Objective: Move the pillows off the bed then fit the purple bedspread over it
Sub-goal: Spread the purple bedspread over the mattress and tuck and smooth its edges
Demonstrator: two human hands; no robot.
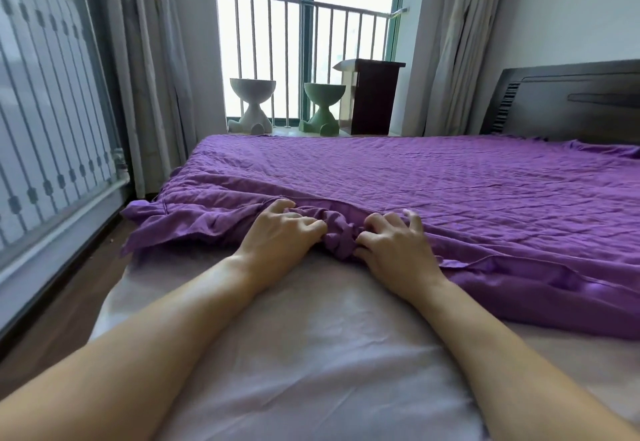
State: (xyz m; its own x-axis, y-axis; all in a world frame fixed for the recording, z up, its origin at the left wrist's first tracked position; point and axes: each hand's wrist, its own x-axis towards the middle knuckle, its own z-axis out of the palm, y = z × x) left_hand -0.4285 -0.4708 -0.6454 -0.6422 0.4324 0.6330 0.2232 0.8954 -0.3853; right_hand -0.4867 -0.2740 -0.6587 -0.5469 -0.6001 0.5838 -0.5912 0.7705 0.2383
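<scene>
The purple bedspread (433, 177) lies spread over the far part of the bed. Its near edge is bunched and folded back, so pale mattress (311, 354) shows in front of me. My left hand (280, 236) and my right hand (394, 246) sit side by side at that bunched edge, fingers curled into a gathered wad of purple cloth between them. A ruffled corner of the bedspread hangs off the bed's left side. No pillow lies on the bed; a pale pillow-like thing (344, 65) rests on the dark cabinet by the window.
A dark headboard (571, 101) stands at the right. Beyond the bed are a white stool (252, 104), a green stool (323, 108) and a dark cabinet (372, 97) at the railed window. Curtains hang on both sides. A narrow strip of wooden floor (69, 288) runs along the left.
</scene>
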